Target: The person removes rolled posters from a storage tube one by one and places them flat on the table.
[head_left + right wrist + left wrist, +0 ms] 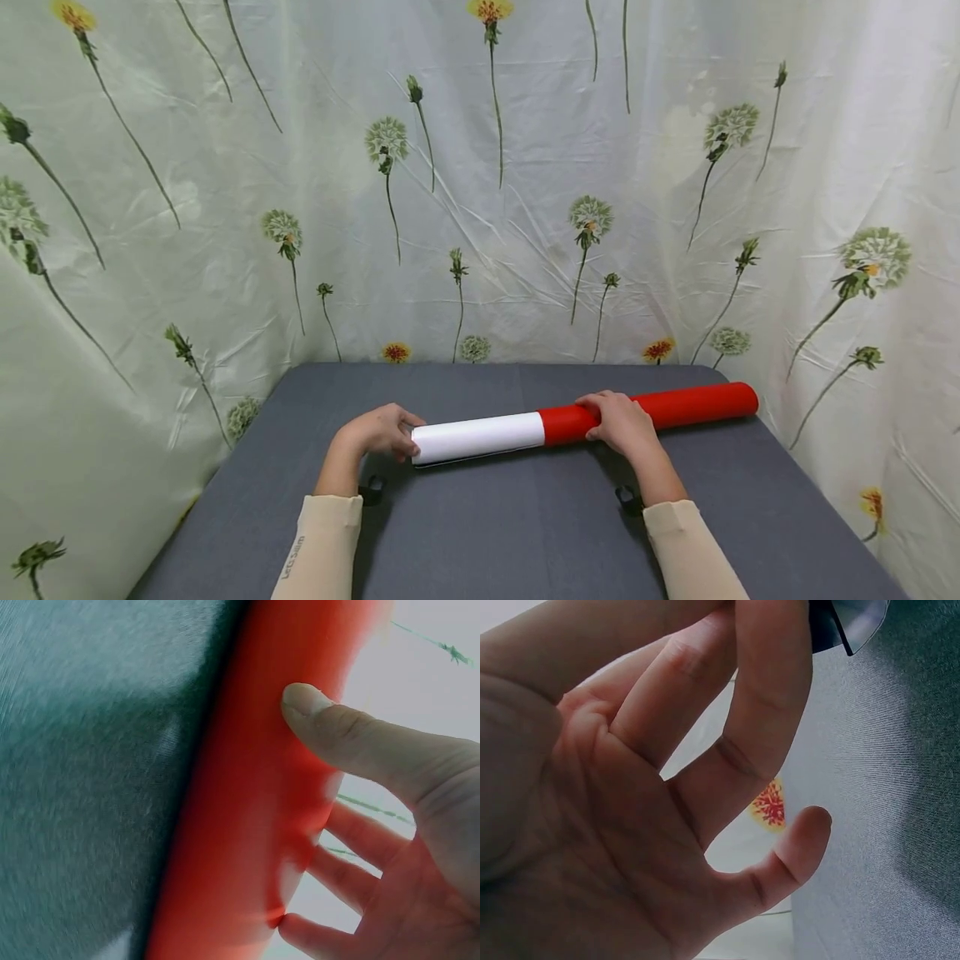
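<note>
A long roll lies slantwise across the grey table, its right part red and its left part a white section with a thin dark line along the lower edge. At the white end, my left hand pinches the roll between thumb and bent fingers. In the left wrist view the fingers curl upward, the little finger sticks out, and just a corner of the roll's end shows. My right hand grips the red part near the middle. Its thumb lies on the near side, with the fingers behind the roll.
The grey table ends at a back edge against a pale curtain printed with dandelions, which also hangs along both sides. The red end of the roll reaches the table's right edge. Dark straps sit at both wrists.
</note>
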`<state>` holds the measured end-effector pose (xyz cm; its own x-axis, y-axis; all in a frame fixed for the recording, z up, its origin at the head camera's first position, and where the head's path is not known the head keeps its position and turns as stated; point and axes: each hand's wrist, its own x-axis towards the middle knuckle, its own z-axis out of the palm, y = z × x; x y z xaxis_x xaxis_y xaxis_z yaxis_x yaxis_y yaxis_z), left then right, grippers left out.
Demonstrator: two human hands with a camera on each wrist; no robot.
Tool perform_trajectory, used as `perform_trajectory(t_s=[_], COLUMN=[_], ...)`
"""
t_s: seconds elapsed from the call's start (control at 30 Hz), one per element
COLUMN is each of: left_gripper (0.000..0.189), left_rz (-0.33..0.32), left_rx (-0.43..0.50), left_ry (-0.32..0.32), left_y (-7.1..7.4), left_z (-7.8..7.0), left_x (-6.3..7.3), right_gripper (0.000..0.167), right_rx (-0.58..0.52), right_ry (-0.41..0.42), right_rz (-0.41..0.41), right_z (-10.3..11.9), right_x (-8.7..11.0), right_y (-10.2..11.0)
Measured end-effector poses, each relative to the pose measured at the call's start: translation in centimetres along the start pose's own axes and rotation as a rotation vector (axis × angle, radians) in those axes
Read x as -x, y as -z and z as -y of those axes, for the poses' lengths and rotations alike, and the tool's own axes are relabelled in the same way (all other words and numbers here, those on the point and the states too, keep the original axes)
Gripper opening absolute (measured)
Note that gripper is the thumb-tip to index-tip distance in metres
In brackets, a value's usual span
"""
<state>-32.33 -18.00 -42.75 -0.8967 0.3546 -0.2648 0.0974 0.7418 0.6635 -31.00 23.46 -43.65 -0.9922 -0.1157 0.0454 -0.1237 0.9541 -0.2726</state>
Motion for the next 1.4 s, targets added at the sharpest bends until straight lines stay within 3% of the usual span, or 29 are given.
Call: perform_trajectory(t_s=[0.33, 0.67, 0.9, 1.4], left_gripper=[0.049, 0.052, 0.053, 0.055], left_rz=[0.036, 0.057, 0.075, 0.058], left_rx=[0.030, -0.028, -0.045, -0.079], left_ry=[-0.012, -0.038, -0.033, -0.049], left_y=[0.0, 1.4, 1.0, 2.0], left_z=[0.6, -0.5, 0.3, 1.2], left_x=[-0.2, -1.0, -0.7, 0.0], right_gripper=[0.057, 0.059, 0.060, 0.059], right_rx=[0.135, 0.168, 0.176, 0.191], right_ry=[0.096, 0.128, 0.133, 0.150], right_rz=[-0.067, -0.126, -0.093, -0.086], right_z=[-0.5, -1.0, -0.8, -0.9], right_x=[0.1, -0.5, -0.5, -0.2], right_y=[-0.4, 0.3, -0.3, 0.0])
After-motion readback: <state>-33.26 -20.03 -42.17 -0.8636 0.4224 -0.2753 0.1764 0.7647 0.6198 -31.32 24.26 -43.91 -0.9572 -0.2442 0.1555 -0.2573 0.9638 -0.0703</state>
